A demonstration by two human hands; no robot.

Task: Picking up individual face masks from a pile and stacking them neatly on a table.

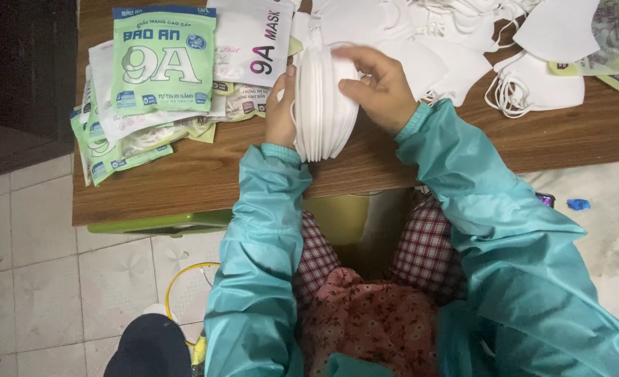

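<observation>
Roughly midway, I'd judge: left hand & right hand clamp white mask stack; filled packets far left, loose masks far right unpacked.

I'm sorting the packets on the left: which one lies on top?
The green-and-white packet at the pile's top left; it lies fully uncovered, overlapping the white packets beneath and beside it.

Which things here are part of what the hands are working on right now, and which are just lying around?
In hand:
stack of white masks, pressed between left hand and right hand
loose white masks on the wooden table
green and white packets

Lying about:
blue scrap on the floor
yellow ring on the tiles
</observation>
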